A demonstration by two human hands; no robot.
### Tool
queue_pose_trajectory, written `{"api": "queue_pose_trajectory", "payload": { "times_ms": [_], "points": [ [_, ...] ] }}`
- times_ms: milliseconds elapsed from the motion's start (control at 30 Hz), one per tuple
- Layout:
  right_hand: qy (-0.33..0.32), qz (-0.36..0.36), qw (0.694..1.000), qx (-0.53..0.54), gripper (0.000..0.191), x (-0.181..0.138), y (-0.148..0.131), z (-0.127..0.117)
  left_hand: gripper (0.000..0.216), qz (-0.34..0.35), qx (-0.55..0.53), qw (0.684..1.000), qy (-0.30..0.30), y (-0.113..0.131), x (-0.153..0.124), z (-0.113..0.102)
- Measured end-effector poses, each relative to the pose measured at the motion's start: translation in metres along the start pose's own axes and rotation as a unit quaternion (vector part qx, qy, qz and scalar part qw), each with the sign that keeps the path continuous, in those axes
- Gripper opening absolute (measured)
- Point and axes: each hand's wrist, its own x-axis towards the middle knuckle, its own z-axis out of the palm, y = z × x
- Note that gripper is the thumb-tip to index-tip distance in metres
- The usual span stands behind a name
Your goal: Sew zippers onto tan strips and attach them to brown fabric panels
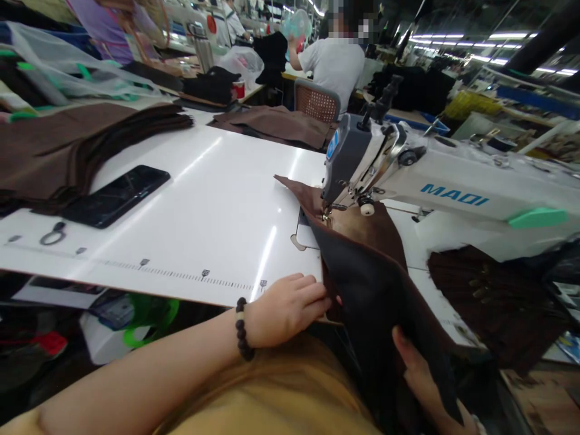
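Observation:
A dark brown fabric piece [362, 272] runs under the needle area of a white sewing machine [453, 187] and hangs over the table's front edge, its black underside folded up. My left hand [290, 308], with a dark bead bracelet on the wrist, is closed on the fabric's left edge at the table front; its fingertips are partly hidden. Lower right, my right hand [414, 362] grips the hanging part, thumb on the near face and the other fingers hidden behind the cloth.
On the white table [217, 211] lie a black phone [120, 194], a small ring-shaped item [53, 234] and a stack of brown fabric [86, 145]. More brown cloth [498, 302] is at the right. A person in a white shirt [335, 69] sits beyond the table.

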Motion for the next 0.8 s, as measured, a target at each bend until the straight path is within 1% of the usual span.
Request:
{"api": "queue_pose_trajectory", "payload": {
  "times_ms": [67,133,200,267,400,467,533,633,700,800],
  "points": [
    [0.019,0.003,1.0,-0.019,0.046,-0.005,0.014,0.004,0.024,0.013,0.023,1.0,0.009,0.004,0.002,0.006],
    [0.029,-0.003,0.999,-0.03,0.046,-0.01,0.023,0.006,0.03,0.025,0.032,0.999,0.036,0.005,0.005,0.009],
    [0.025,-0.003,0.999,-0.03,0.047,-0.013,0.026,0.008,0.031,0.036,0.035,0.997,0.057,0.004,0.007,0.011],
    [0.017,0.004,1.0,-0.018,0.048,-0.016,0.021,0.011,0.031,0.042,0.04,0.996,0.066,0.003,0.008,0.012],
    [0.006,0.003,1.0,0.01,0.039,-0.014,0.007,0.013,0.027,0.046,0.038,0.996,0.065,0.002,0.008,0.015],
    [0.012,0.011,1.0,0.016,0.04,-0.01,0.003,0.011,0.026,0.05,0.033,0.996,0.064,0.003,0.009,0.015],
    [0.017,0.019,0.999,0.022,0.045,-0.005,0.003,0.01,0.027,0.054,0.028,0.996,0.061,0.003,0.01,0.014],
    [0.022,0.018,1.0,0.013,0.038,-0.002,0.007,0.012,0.026,0.056,0.025,0.997,0.051,0.003,0.01,0.013],
    [0.028,0.017,0.999,-0.008,0.038,-0.003,0.009,0.013,0.025,0.062,0.029,0.997,0.035,0.003,0.01,0.013],
    [0.022,0.018,0.999,-0.019,0.042,-0.002,0.006,0.003,0.026,0.063,0.028,0.998,0.014,0.002,0.008,0.013]
  ]
}}
